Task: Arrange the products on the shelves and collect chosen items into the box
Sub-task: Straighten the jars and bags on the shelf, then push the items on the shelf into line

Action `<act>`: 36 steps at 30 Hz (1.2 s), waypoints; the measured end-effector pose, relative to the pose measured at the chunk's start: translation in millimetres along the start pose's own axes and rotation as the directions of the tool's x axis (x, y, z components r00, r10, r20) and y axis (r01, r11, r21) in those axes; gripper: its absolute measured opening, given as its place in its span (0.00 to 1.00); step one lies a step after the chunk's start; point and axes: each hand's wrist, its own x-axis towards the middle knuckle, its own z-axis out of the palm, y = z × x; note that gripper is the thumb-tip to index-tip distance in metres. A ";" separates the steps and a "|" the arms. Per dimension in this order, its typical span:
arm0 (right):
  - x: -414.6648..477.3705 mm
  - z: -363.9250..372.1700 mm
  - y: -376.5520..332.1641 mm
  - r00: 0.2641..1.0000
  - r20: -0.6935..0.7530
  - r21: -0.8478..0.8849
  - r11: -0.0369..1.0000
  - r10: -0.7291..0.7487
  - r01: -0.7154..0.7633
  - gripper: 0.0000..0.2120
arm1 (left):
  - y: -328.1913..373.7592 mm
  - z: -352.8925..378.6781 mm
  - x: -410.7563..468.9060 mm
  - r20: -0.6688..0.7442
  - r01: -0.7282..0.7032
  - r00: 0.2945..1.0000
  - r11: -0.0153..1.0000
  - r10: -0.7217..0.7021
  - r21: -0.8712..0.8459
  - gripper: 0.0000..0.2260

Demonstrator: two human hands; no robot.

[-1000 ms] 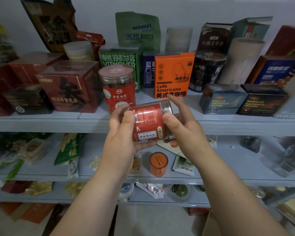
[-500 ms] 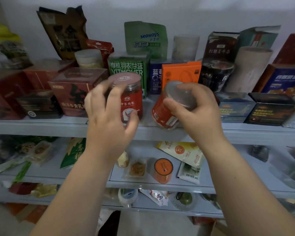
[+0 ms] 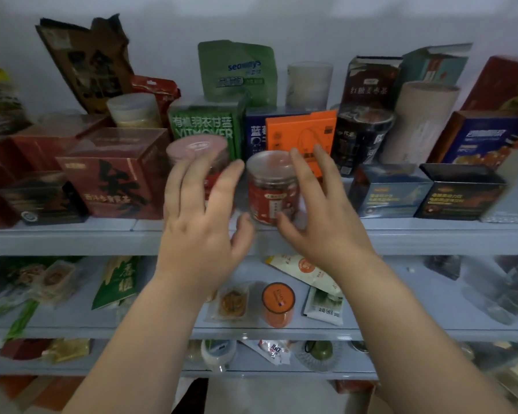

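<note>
head view looks straight at a crowded rack, and the clear-lidded red jar stands upright on the top shelf, close to its front edge and about midway along it. the right hand is spread wide just to the jar's right, with fingers straight and pointing up past its side and the thumb reaching across in front of the jar's base. whether any skin actually touches the plastic i cannot tell. the left hand is likewise wide, fingers straight and fanned, holding nothing. it is raised in front of the pink-lidded red jar, which stands just left of the first and shows little more than its lid above the fingertips. so the clear-lidded red jar sits in the gap between the two hands, nearer the right one. behind it stands an orange box, with a green box behind the pink-lidded red jar and a dark red box further left on the same shelf. on the shelf below, near its front edge, a small orange tub stands beside a flat packet.
</note>
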 end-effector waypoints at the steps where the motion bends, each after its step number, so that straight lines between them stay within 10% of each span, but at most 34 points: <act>1: -8.5 -3.1 7.9 0.991 -0.098 -0.002 0.996 -0.092 0.092 0.38 | 10.9 2.0 -1.3 -0.020 -0.059 0.998 0.998 0.058 -0.037 0.22; 7: -41.9 -34.1 83.6 0.929 -0.334 -0.122 0.985 -0.157 0.123 0.30 | 79.3 40.8 2.4 0.063 -0.163 0.976 0.885 0.210 -0.436 0.22; 11: -47.2 -60.3 129.9 0.956 -0.291 -0.270 0.956 0.035 -0.117 0.33 | 123.9 77.2 26.5 0.301 0.146 0.953 0.802 0.044 -0.580 0.30; 16: -48.6 -77.4 172.9 0.942 -0.332 -0.293 0.946 0.038 -0.141 0.23 | 146.3 114.1 71.5 0.680 0.589 0.715 0.665 -0.164 -0.460 0.48; 26: -48.2 -87.1 204.7 0.919 -0.389 -0.208 0.965 0.067 -0.159 0.22 | 128.6 127.4 73.9 0.686 0.741 0.664 0.380 -0.297 -0.553 0.27; 31: -36.4 -79.0 165.9 0.859 -0.511 -0.035 0.999 -0.022 0.005 0.18 | 131.9 120.6 74.0 0.689 0.778 0.624 0.215 -0.368 -0.590 0.28; 36: -14.2 -67.2 123.9 0.959 -0.057 0.528 0.824 0.277 -0.207 0.21 | 128.1 122.8 69.3 0.734 0.798 0.563 0.020 -0.379 -0.602 0.17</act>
